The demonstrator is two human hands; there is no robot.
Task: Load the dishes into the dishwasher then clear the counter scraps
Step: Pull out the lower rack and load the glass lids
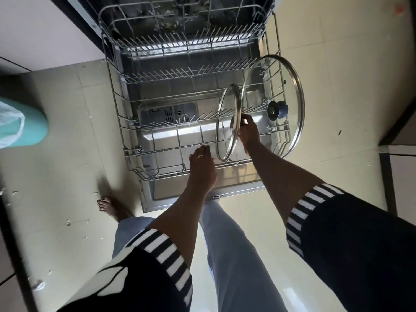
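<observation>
The dishwasher's lower wire rack is pulled out over the open door. A large glass lid with a blue knob stands on edge at the rack's right side. Just left of it a smaller glass lid also stands on edge between the tines. My right hand grips the small lid's knob on its right face. My left hand reaches to the rack's front rail beside the small lid's lower rim, fingers straight, holding nothing.
The upper rack sits further back inside the machine. A teal bin with a plastic liner stands at the left. Small scraps lie scattered on the tiled floor. My bare foot is left of the open door.
</observation>
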